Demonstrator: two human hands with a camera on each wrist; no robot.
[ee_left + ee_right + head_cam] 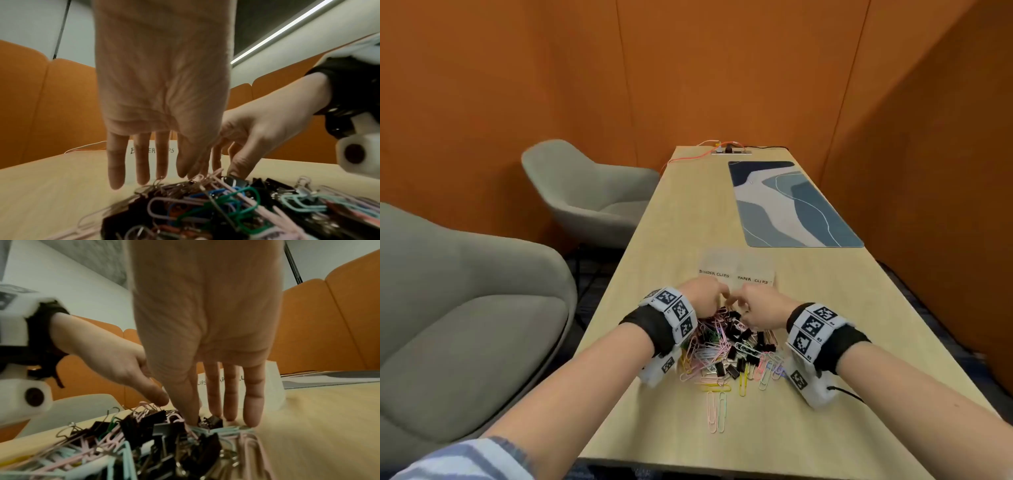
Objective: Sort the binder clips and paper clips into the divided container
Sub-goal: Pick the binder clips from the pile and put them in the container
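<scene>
A mixed pile of black binder clips (748, 334) and coloured paper clips (709, 354) lies on the wooden table (678, 236). Just beyond it stands a clear divided container (736, 265), labelled BINDER CLIPS on its left half and PAPER CLIPS on its right. My left hand (717, 301) hangs over the pile's far left edge, fingers (117, 162) straight, tips just above the paper clips (174, 211). My right hand (743, 308) reaches into the far side with straight fingers (254, 399). Its thumb touches a black binder clip (236, 180). Neither hand visibly holds a clip.
A blue patterned desk mat (791, 202) lies at the far right of the table. Cables and a power socket (729, 150) sit at the far end. Two grey armchairs (592, 192) (458, 308) stand left of the table. Orange walls close in behind and on the right.
</scene>
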